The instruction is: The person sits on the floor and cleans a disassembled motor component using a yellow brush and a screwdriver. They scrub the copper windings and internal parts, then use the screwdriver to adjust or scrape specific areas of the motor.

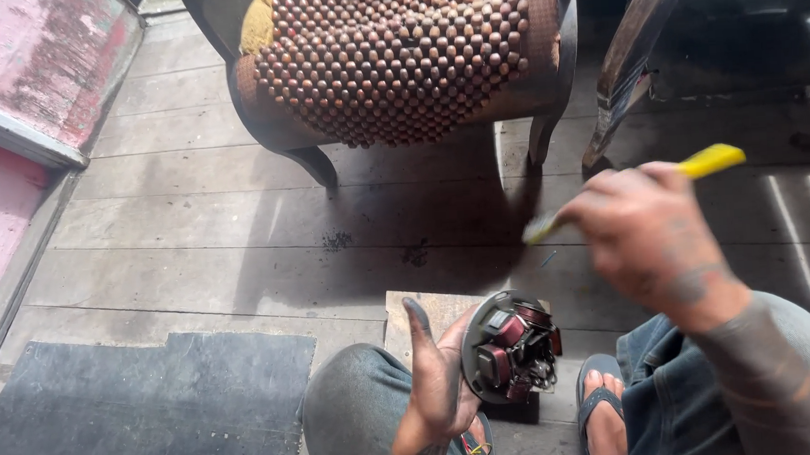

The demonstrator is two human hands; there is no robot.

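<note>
Two hands: both engaged.
Left hand (pixel 439 375): grips round stator plate (pixel 509 348) upright, between the knees.
Right hand (pixel 654 236): closed on yellow brush (pixel 712 160), raised, blurred.
Advice: steady the plate; brush coils lightly.

The round stator plate (pixel 509 347), dark metal with red-brown wound coils and loose wires on its face, stands tilted on edge (coils facing three o'clock). At one o'clock from it, a yellow-handled brush (pixel 710 160) lies slanted, its pale tip blurred.
</note>
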